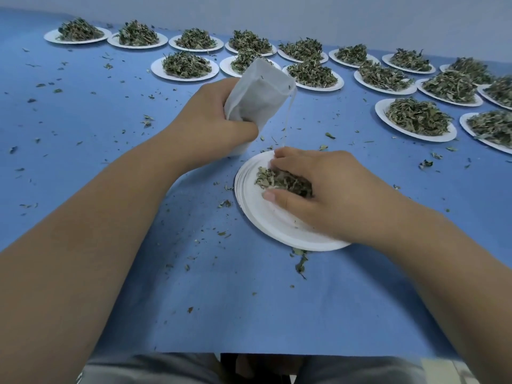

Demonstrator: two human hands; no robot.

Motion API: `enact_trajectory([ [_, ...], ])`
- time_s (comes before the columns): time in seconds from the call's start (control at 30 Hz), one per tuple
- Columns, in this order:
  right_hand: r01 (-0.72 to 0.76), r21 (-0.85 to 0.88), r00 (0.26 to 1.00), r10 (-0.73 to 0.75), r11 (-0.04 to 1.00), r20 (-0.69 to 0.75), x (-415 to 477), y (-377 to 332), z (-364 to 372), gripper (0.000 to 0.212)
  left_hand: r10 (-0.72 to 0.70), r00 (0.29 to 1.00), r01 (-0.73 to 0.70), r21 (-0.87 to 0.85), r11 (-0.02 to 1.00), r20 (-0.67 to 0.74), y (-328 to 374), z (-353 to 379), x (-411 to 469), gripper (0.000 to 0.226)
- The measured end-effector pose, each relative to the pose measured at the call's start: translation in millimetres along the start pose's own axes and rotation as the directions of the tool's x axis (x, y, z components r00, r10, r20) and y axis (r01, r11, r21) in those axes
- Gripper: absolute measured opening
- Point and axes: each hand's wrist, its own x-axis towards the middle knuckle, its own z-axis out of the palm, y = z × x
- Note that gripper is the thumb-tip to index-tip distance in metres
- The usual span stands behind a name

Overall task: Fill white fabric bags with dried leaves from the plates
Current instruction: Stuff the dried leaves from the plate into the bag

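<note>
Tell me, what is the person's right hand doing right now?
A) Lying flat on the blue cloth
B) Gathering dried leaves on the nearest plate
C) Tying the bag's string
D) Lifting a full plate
B: the right hand curls its fingers over the dried leaves on the nearest plate, while the left hand grips the white bag.

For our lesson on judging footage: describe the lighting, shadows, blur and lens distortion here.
Head view: soft, cool light, no glare on the table; head view: faint shadows beside the near plate and under the left hand gripping the white fabric bag; head view: wide-angle lens curves the far table edge and swells the forearms; head view: the right hand gathering dried leaves looks slightly soft.
</note>
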Motion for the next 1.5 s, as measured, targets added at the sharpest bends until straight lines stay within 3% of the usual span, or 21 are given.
enact_trajectory([
  [0.23,0.026,-0.003,0.99,-0.026,1.0,-0.142,21.0,1.7,-3.6,0.022,-0.013,1.0,0.013,-0.004,1.0,0.012,-0.7,-0.1,-0.2,0.024],
  [0.3,0.034,-0.017,0.983,-0.037,0.999,-0.18,16.7,1.6,-6.2,0.027,-0.019,1.0,0.019,-0.003,1.0,0.006,0.1,-1.5,-0.9,0.023],
  [0.4,0.098,-0.087,0.995,-0.096,0.991,0.03,4.1,-0.6,-4.7,0.056,-0.022,0.999,0.023,0.02,1.0,-0.024,0.6,0.3,-0.3,0.023],
  [0.47,0.106,-0.049,0.99,-0.1,0.993,0.103,-1.6,-0.1,-2.6,0.062,-0.017,0.998,0.022,0.092,0.996,-0.059,-0.1,8.6,0.3,0.018],
  [0.63,0.129,0.089,0.986,-0.118,0.988,-0.115,-2.6,0.4,-3.5,0.023,-0.016,0.996,0.036,0.238,0.971,-0.085,-4.0,25.1,2.5,0.021],
  [0.7,0.134,0.058,0.989,-0.13,0.989,-0.073,-4.3,-0.1,-4.8,0.036,-0.023,0.995,0.046,0.237,0.971,-0.096,-6.0,25.7,4.6,0.025],
  [0.8,0.206,-0.012,0.972,-0.203,0.978,0.116,-12.7,0.5,-4.4,0.066,-0.001,0.995,0.026,0.248,0.969,-0.098,-10.8,29.9,4.3,0.027],
  [0.87,0.223,-0.031,0.964,-0.216,0.974,0.153,-18.1,2.7,-5.0,0.072,0.015,0.997,0.006,0.255,0.967,-0.08,-12.2,34.7,3.2,0.03],
  [0.97,0.221,0.009,0.972,-0.221,0.975,0.081,-20.5,5.6,-3.5,0.06,0.027,0.998,-0.011,0.291,0.957,-0.053,-12.8,39.6,2.8,0.035],
  [1.1,0.261,0.002,0.956,-0.259,0.965,-0.136,-24.8,7.8,3.4,0.04,0.016,0.998,0.005,0.315,0.949,-0.063,-14.9,41.2,2.7,0.036],
  [1.27,0.314,-0.136,0.948,-0.318,0.94,-0.01,-32.8,12.6,8.6,0.057,0.002,0.997,0.022,0.302,0.953,-0.078,-15.9,42.0,1.8,0.035],
  [1.43,0.389,0.018,0.908,-0.38,0.921,-0.176,-31.0,14.2,12.8,0.035,-0.012,0.996,0.037,0.292,0.956,-0.086,-17.9,41.8,2.5,0.037],
  [1.5,0.396,0.042,0.902,-0.38,0.917,-0.204,-30.3,15.1,13.5,0.036,-0.038,0.996,0.059,0.272,0.96,-0.082,-18.9,41.8,2.9,0.036],
])
